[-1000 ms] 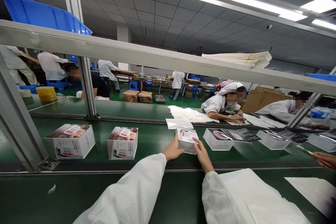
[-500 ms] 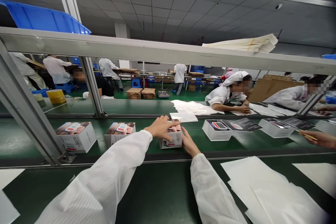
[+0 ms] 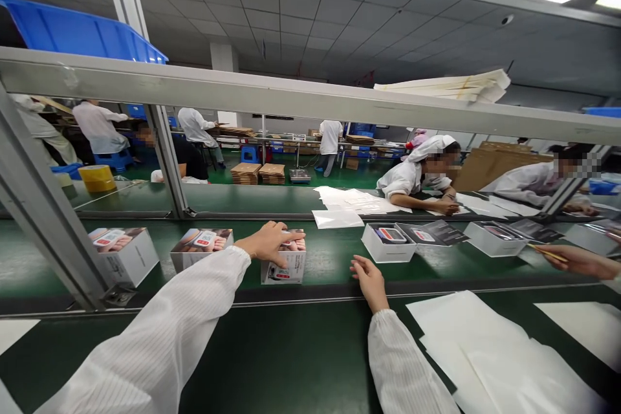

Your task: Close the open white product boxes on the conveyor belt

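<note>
Closed boxes (image 3: 286, 266): three in a row.
Open boxes (image 3: 391, 242): three.
Left hand (image 3: 269, 242): flat atop the rightmost closed one, not gripping.
Right hand (image 3: 369, 278): loose, empty.

Three closed boxes (image 3: 123, 257) (image 3: 200, 250) (image 3: 286, 266) and at least two open boxes (image 3: 385, 244) (image 3: 489, 239).

A green belt (image 3: 330, 259) runs across the middle of the frame. On its left half three closed printed boxes stand in a row: the left box (image 3: 123, 252), the middle box (image 3: 201, 247) and the right box (image 3: 286, 264). Right of centre sit an open box (image 3: 391, 242) and a second open box (image 3: 492, 237), with a white bag (image 3: 337, 218) lying flat at the belt's far edge. The near counter (image 3: 291, 349) along the bottom carries white sheets (image 3: 485, 349) at lower right. The far counter (image 3: 242, 197) holds loose papers (image 3: 361, 200) and, at upper left, a yellow tape roll (image 3: 97, 176).
</note>
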Motion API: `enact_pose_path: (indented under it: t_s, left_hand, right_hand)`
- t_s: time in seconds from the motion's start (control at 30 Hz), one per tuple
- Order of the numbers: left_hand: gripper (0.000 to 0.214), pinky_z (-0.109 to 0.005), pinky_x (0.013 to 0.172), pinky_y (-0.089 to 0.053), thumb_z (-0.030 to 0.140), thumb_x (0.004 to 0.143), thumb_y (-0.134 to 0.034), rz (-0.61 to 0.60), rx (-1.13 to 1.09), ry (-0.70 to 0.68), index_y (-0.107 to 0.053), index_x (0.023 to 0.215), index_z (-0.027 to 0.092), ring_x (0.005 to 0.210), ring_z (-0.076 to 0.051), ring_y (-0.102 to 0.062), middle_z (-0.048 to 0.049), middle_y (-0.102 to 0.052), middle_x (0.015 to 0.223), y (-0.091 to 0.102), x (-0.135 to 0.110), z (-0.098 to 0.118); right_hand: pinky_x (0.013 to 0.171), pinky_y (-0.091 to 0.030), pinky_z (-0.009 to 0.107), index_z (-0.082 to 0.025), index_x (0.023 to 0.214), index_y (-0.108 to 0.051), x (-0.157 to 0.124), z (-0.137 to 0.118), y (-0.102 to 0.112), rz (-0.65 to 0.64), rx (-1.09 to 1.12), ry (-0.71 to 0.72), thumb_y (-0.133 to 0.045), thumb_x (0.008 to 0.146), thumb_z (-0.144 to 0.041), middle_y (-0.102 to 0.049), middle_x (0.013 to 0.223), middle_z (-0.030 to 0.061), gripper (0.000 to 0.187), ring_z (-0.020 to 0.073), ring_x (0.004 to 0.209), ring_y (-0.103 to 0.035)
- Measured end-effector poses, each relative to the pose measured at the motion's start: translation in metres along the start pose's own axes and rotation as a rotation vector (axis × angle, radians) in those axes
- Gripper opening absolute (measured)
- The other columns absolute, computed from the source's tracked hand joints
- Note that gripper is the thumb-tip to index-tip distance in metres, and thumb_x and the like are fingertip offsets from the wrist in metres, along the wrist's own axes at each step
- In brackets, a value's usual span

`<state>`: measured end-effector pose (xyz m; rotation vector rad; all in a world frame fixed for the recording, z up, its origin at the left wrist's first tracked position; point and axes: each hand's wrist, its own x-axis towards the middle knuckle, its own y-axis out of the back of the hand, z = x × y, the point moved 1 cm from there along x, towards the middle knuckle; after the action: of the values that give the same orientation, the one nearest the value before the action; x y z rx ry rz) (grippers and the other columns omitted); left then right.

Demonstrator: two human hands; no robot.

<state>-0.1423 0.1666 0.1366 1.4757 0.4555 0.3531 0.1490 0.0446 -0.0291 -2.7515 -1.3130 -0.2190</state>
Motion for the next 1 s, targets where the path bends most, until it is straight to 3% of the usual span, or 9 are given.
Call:
enact_pose_path:
  t_s: [0.1,0.17,0.2,0.33,0.43,0.5,0.63,0.83,1.0]
  left_hand:
    - [0.095,-0.064,0.112,-0.017,0.057,0.076,-0.075,0.221,0.013,-0.01,-0.027,0.154,0.033,0.145,-0.045,-0.012,-0.0153,-0.019,0.16,-0.013,-0.012,0.027]
    - [0.076,-0.062,0.116,-0.013,0.046,0.086,-0.069,0.403,-0.015,-0.065,-0.034,0.152,0.031,0.148,-0.04,-0.008,-0.0126,-0.014,0.162,-0.04,-0.02,0.061]
    - [0.071,-0.062,0.117,-0.015,0.041,0.088,-0.067,0.426,-0.046,-0.105,-0.035,0.151,0.033,0.149,-0.038,-0.01,-0.0111,-0.016,0.162,-0.06,-0.023,0.079]
    - [0.066,-0.058,0.109,-0.039,0.054,0.087,-0.066,0.278,-0.2,-0.333,-0.044,0.146,0.034,0.142,-0.039,-0.032,-0.0137,-0.038,0.154,-0.148,-0.021,0.137]
    - [0.053,-0.056,0.107,-0.042,0.056,0.095,-0.053,0.276,-0.252,-0.317,-0.048,0.143,0.035,0.137,-0.037,-0.042,-0.0136,-0.049,0.146,-0.185,-0.01,0.151]
    - [0.049,-0.055,0.108,-0.042,0.054,0.096,-0.053,0.319,-0.264,-0.3,-0.05,0.141,0.037,0.136,-0.036,-0.043,-0.0117,-0.05,0.145,-0.191,-0.006,0.152]
    - [0.037,-0.052,0.108,-0.043,0.046,0.101,-0.049,0.346,-0.233,-0.294,-0.054,0.137,0.04,0.135,-0.032,-0.045,-0.0089,-0.052,0.143,-0.186,-0.006,0.151]
    - [0.051,-0.057,0.109,-0.038,0.059,0.096,-0.05,0.255,-0.301,-0.315,-0.053,0.14,0.033,0.137,-0.038,-0.039,-0.0146,-0.047,0.147,-0.171,-0.014,0.154]
    - [0.057,-0.061,0.113,-0.029,0.054,0.092,-0.059,0.168,-0.384,-0.299,-0.049,0.143,0.031,0.142,-0.039,-0.03,-0.0143,-0.04,0.152,-0.156,-0.022,0.156]
  right_hand:
    - [0.07,-0.058,0.04,-0.016,0.098,-0.069,-0.004,0.002,0.008,0.061,0.099,0.009,-0.072,0.065,-0.054,-0.072,0.094,0.0111,0.05,0.026,0.08,-0.069]
    - [0.068,-0.058,0.04,-0.016,0.095,-0.07,-0.005,0.003,0.008,0.082,0.129,0.007,-0.072,0.064,-0.054,-0.072,0.092,0.0109,0.049,0.0263,0.077,-0.069]
    - [0.068,-0.058,0.04,-0.017,0.094,-0.07,-0.004,0.004,0.008,0.083,0.131,0.01,-0.073,0.064,-0.054,-0.072,0.091,0.0107,0.048,0.0265,0.077,-0.069]
    - [0.067,-0.058,0.04,-0.018,0.094,-0.071,-0.003,0.008,0.005,0.062,0.068,0.045,-0.07,0.067,-0.056,-0.073,0.09,0.0102,0.046,0.027,0.076,-0.069]
    - [0.068,-0.057,0.04,-0.02,0.093,-0.072,-0.004,0.011,0.004,0.022,-0.018,0.07,-0.067,0.07,-0.056,-0.073,0.089,0.0099,0.043,0.0269,0.075,-0.069]
    - [0.069,-0.057,0.04,-0.02,0.092,-0.073,-0.006,0.013,0.004,-0.01,-0.075,0.078,-0.065,0.071,-0.056,-0.073,0.089,0.0099,0.042,0.027,0.074,-0.069]
    - [0.071,-0.056,0.042,-0.021,0.093,-0.073,-0.008,0.013,0.004,-0.046,-0.142,0.092,-0.064,0.074,-0.055,-0.073,0.09,0.0096,0.04,0.0278,0.074,-0.07]
    - [0.071,-0.056,0.041,-0.021,0.093,-0.073,-0.008,0.01,0.006,-0.062,-0.142,0.103,-0.063,0.074,-0.056,-0.073,0.089,0.0096,0.041,0.027,0.074,-0.069]
    - [0.071,-0.056,0.04,-0.019,0.095,-0.073,-0.009,0.009,0.006,-0.063,-0.139,0.09,-0.065,0.072,-0.06,-0.073,0.09,0.0102,0.047,0.0266,0.075,-0.069]
